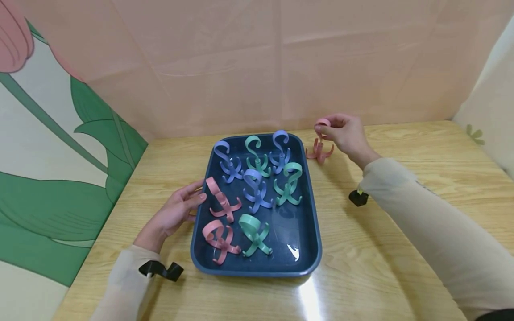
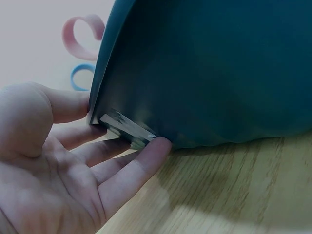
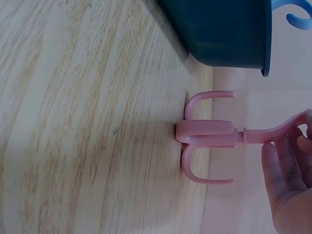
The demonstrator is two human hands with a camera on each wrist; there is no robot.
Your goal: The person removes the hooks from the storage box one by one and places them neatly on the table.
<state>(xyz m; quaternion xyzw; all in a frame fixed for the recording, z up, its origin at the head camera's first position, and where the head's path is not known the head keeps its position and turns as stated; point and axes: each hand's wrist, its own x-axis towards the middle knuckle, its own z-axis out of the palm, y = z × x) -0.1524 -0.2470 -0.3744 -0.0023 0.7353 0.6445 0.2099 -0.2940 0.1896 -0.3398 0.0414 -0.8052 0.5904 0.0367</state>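
Note:
My right hand [image 1: 348, 136] pinches the curved top of a pink multi-prong hook [image 1: 320, 152]. In the right wrist view this pink hook [image 3: 207, 139] stands upright, its prongs pointing up and its base at the wooden tabletop, just right of the tray's far end. My left hand [image 1: 178, 209] grips the left rim of a dark blue tray [image 1: 257, 270], thumb at the rim and fingers beneath it. Inside the tray stand three blue hooks [image 1: 257, 196], three green hooks [image 1: 257, 240] and two pink hooks [image 1: 221, 243], some leaning.
The tray rests on a wood-grain table [image 1: 401, 249]. A pink-covered wall [image 1: 281, 67] rises behind the table's far edge, and a leaf-painted panel [image 1: 52, 209] borders the left. Black wrist pieces [image 1: 358, 198] hang by both sleeves.

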